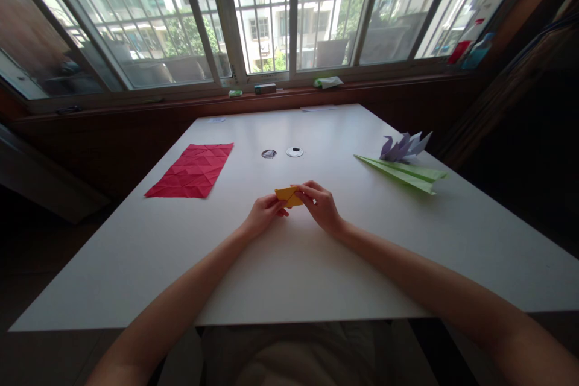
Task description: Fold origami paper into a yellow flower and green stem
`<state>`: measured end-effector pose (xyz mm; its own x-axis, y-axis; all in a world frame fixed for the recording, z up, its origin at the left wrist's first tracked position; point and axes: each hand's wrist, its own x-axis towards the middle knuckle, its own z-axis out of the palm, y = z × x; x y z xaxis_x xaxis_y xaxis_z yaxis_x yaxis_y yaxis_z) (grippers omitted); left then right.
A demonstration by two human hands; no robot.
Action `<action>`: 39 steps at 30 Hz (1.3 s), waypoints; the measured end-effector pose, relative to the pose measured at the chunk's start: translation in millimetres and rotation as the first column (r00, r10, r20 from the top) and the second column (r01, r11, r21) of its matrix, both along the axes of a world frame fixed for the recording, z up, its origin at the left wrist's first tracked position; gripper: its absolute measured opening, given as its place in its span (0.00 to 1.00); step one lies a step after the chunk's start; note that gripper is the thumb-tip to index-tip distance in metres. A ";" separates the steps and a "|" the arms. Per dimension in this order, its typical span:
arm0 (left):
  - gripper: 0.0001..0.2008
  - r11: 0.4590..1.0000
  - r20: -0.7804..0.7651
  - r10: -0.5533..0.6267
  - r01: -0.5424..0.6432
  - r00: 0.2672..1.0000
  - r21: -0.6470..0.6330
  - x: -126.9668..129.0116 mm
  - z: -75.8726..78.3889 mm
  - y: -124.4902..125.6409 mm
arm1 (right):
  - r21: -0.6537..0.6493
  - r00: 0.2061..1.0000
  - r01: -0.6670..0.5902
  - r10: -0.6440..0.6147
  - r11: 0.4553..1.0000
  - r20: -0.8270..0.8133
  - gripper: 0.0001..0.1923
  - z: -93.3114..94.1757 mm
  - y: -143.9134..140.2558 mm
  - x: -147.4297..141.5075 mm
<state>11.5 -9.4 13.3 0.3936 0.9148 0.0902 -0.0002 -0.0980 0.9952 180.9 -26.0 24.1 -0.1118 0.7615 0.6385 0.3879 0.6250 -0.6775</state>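
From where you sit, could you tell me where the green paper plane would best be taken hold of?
Probably at its wide tail end, coming from the right: the green paper plane lies flat with its narrow nose pointing left, and the purple folded piece sits close behind it, so a grip from the near right edge stays clear of that.

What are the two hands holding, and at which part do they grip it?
Both hands hold one small folded yellow paper just above the white table. The left hand pinches its left end, the right hand its right end.
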 end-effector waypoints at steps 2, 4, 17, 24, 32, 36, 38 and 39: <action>0.17 1.000 0.001 0.004 -0.004 1.000 -0.008 0.4 0.3 -0.3 | -0.025 1.000 -0.006 0.006 1.000 -0.010 0.13 0.1 0.3 -0.1; 0.18 1.000 0.005 0.009 -0.009 1.000 -0.028 0.6 0.5 -0.3 | -0.057 0.999 -0.014 0.013 0.998 -0.032 0.13 0.2 0.9 0.0; 0.18 0.999 -0.045 0.031 -0.030 0.999 0.023 0.8 -2.2 -0.9 | -0.064 1.000 -0.027 0.027 0.998 0.008 0.13 -3.0 2.8 1.0; 0.17 0.999 -0.072 0.023 -0.020 0.997 0.045 -0.3 -2.1 -1.2 | -0.108 0.999 -0.046 0.043 0.993 -0.027 0.12 -2.5 3.4 0.8; 0.17 0.997 -0.096 0.028 -0.021 0.995 0.078 0.5 -0.3 -2.4 | -0.130 0.998 -0.019 0.010 0.991 -0.069 0.09 0.9 1.8 -0.3; 0.17 0.997 -0.088 0.011 -0.005 0.996 0.071 0.6 1.5 -3.2 | -0.103 0.998 -0.005 -0.002 0.995 -0.070 0.08 1.4 -0.4 -0.6; 0.17 0.997 -0.099 -0.009 0.016 0.995 0.077 0.8 2.6 -3.8 | -0.097 0.997 0.007 -0.014 0.995 -0.073 0.08 0.8 -0.8 -0.7; 0.17 0.996 -0.107 -0.014 0.023 0.994 0.083 1.0 3.0 -4.1 | -0.102 0.997 0.014 -0.021 0.995 -0.076 0.08 0.3 -0.8 -0.7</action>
<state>12.5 -13.4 16.3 0.4220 0.8981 0.1234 0.1028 -0.1827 0.9778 180.2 -26.8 24.4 -0.0515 0.8240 0.5643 0.3426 0.5453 -0.7650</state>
